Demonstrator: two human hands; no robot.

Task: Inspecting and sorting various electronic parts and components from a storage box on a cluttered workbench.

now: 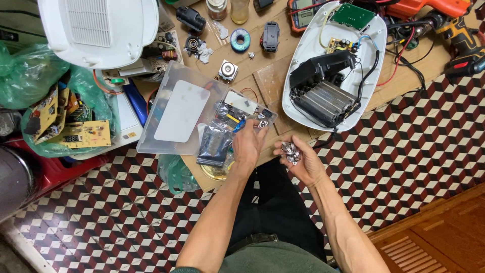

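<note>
My right hand [302, 161] is cupped palm up and holds a small pile of shiny metal parts [290, 151]. My left hand [248, 141] reaches forward into a clear plastic box [237, 114] of small components and pinches a small part at its fingertips. The box's clear lid [179, 111] lies open to the left. Grey anti-static bags [214, 144] lie beside my left hand. An opened white appliance shell [303, 55] with a black heating block [326, 96] and a green circuit board [352, 15] lies just ahead of my right hand.
A white fan housing [98, 30] sits at the far left. Green bags with circuit boards [76, 134] lie left. A solder spool [240, 39], black parts, a multimeter [303, 12] and orange drills [454, 25] stand along the far edge of the cardboard sheet. Patterned tile floor surrounds it.
</note>
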